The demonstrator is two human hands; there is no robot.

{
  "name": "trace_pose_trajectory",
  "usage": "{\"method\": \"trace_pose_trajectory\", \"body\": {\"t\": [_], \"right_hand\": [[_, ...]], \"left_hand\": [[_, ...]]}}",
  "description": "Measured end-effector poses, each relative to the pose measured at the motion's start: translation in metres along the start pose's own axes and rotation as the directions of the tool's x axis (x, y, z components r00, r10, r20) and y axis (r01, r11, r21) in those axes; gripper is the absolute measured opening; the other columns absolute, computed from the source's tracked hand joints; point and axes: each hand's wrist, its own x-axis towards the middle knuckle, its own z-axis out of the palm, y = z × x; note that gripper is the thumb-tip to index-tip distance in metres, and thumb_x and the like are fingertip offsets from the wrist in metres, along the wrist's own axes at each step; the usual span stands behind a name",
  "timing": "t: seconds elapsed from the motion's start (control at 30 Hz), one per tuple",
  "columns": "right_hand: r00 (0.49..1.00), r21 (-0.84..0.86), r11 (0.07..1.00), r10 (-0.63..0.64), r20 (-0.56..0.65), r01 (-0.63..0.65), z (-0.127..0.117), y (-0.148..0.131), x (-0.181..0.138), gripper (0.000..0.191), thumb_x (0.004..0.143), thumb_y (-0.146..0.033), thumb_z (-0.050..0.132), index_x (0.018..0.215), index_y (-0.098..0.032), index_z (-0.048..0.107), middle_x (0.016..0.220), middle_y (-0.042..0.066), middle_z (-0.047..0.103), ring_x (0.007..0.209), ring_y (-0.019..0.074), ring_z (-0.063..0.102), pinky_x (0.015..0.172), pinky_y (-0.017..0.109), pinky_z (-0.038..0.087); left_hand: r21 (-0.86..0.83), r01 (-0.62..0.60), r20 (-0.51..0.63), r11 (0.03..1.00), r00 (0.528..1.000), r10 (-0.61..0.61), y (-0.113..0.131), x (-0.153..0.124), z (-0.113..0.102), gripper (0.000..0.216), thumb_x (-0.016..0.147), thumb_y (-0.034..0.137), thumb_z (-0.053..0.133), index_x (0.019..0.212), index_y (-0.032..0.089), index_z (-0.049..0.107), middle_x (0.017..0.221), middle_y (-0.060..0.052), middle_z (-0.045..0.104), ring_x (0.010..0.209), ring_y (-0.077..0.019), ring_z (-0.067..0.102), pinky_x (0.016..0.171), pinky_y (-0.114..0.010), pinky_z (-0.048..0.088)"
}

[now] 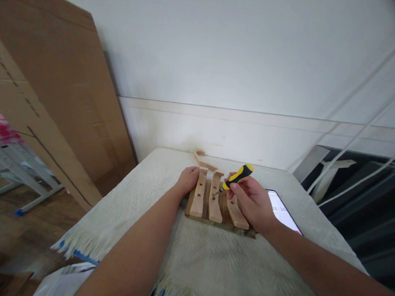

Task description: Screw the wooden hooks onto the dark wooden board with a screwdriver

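Note:
A small wooden rack (216, 201) of several pale slats fixed to a darker board lies on a cream cloth. My left hand (187, 180) rests on the rack's left end, fingers curled over the outer slat. A yellow-and-black screwdriver (237, 176) is gripped in my right hand (252, 200), its tip pointing left and down onto the middle slat. One loose curved wooden piece (202, 159) lies just behind the rack.
The cream fringed cloth (207, 257) covers a small table set against a white wall. A lit phone (282, 212) lies right of the rack. Large cardboard sheets (57, 86) lean at the left, and white cables (364, 152) run across dark panels at the right.

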Motion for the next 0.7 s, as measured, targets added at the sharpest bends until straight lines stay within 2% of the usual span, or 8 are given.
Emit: {"method": "trace_pose_trajectory", "body": {"t": [0.07, 0.2, 0.47, 0.7], "right_hand": [[0.999, -0.061, 0.998, -0.031, 0.029, 0.033, -0.0003, 0.0009, -0.0004, 0.02, 0.08, -0.036, 0.055, 0.095, -0.022, 0.057, 0.089, 0.004, 0.064, 0.066, 0.0144, 0.058, 0.065, 0.032, 0.049], [0.997, -0.079, 0.996, -0.034, 0.065, 0.039, -0.0013, 0.0012, 0.0006, 0.022, 0.082, -0.036, 0.052, 0.099, -0.023, 0.056, 0.101, 0.005, 0.063, 0.072, 0.0154, 0.059, 0.069, 0.033, 0.049], [0.995, -0.191, 0.981, -0.011, 0.101, 0.031, -0.0039, 0.0041, 0.0006, 0.023, 0.083, -0.039, 0.051, 0.098, -0.023, 0.057, 0.083, 0.004, 0.064, 0.073, 0.0176, 0.06, 0.068, 0.034, 0.049], [0.996, -0.255, 0.965, -0.047, 0.078, 0.066, -0.0041, 0.0021, 0.0002, 0.018, 0.083, -0.037, 0.05, 0.093, -0.023, 0.055, 0.083, 0.002, 0.061, 0.064, 0.0145, 0.056, 0.06, 0.029, 0.046]], "left_hand": [[0.022, -0.005, -0.002, 1.0, 1.0, 0.005, 0.0014, -0.0002, -0.0002, 0.037, 0.077, 0.036, 0.039, 0.072, 0.01, 0.064, 0.072, -0.008, 0.065, 0.065, -0.017, 0.055, 0.058, -0.026, 0.041], [0.048, -0.009, 0.003, 0.999, 1.0, 0.009, 0.0045, -0.0013, -0.0011, 0.037, 0.078, 0.035, 0.038, 0.075, 0.01, 0.065, 0.076, -0.008, 0.066, 0.069, -0.0176, 0.055, 0.06, -0.026, 0.042], [0.085, -0.008, 0.005, 0.996, 1.0, 0.007, 0.007, -0.0018, -0.0016, 0.038, 0.077, 0.035, 0.038, 0.075, 0.009, 0.066, 0.075, -0.009, 0.066, 0.07, -0.0181, 0.055, 0.06, -0.027, 0.041], [0.068, 0.014, 0.003, 0.998, 1.0, -0.014, 0.0082, -0.0031, -0.0015, 0.037, 0.078, 0.033, 0.039, 0.08, 0.009, 0.067, 0.078, -0.009, 0.067, 0.072, -0.0185, 0.057, 0.065, -0.027, 0.043]]}}
